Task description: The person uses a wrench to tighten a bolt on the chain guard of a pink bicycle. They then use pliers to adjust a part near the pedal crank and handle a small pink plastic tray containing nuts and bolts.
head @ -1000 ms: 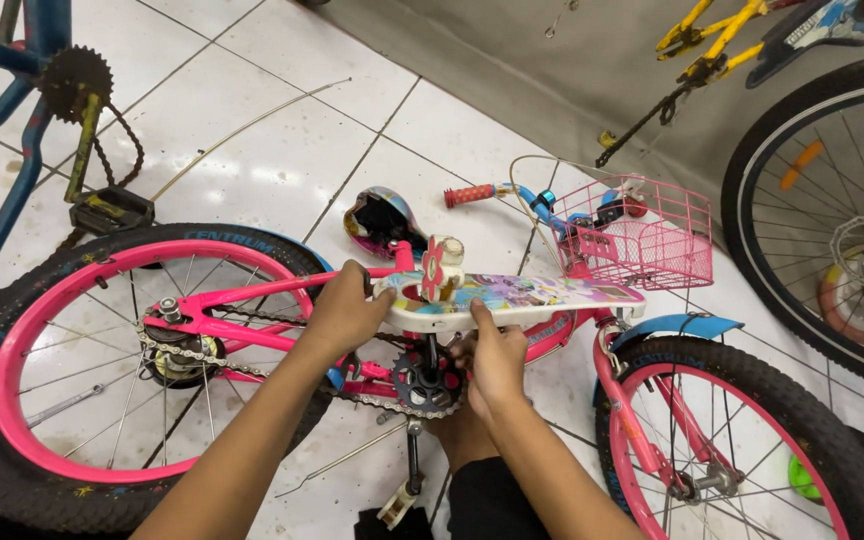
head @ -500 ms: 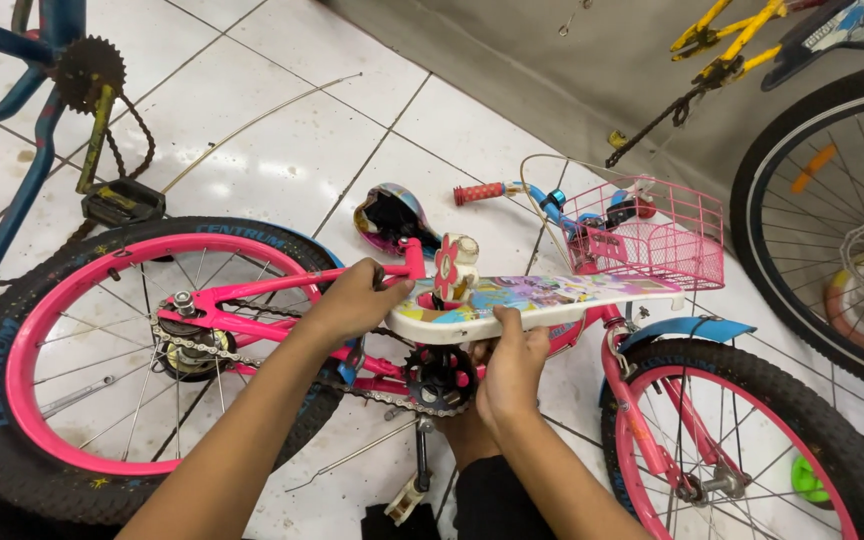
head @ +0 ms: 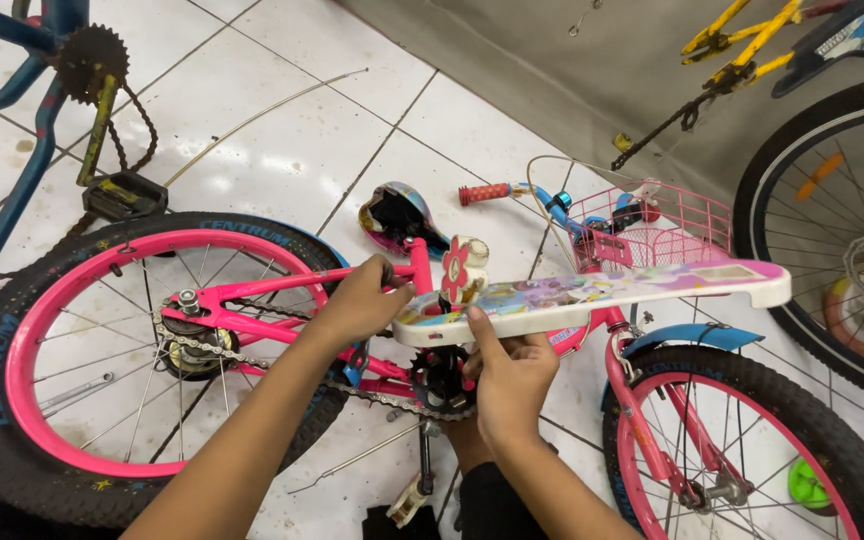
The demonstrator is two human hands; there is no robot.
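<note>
A small pink bicycle (head: 252, 290) lies upside down on the tiled floor, wheels up. My left hand (head: 360, 305) grips its pink frame tube beside the seat post. My right hand (head: 510, 375) presses up against the underside of a long white decorated panel (head: 592, 295) that runs along the frame. A flower-shaped ornament (head: 462, 268) stands on the panel's left end. Below my hands are the black chainring and chain (head: 442, 385). The pink rear wheel (head: 122, 350) is at the left, the front wheel (head: 742, 440) at the right.
A pink wire basket (head: 652, 230), the handlebar with a red grip (head: 484, 192) and the saddle (head: 397, 215) rest on the floor behind. A blue bicycle frame with chain and pedal (head: 102, 120) is at upper left. A large black wheel (head: 832, 220) and yellow parts (head: 742, 45) are at right.
The view has shifted slightly. My right hand has slid along under the white panel, and the panel now sits more level. My left hand keeps its grip on the frame.
</note>
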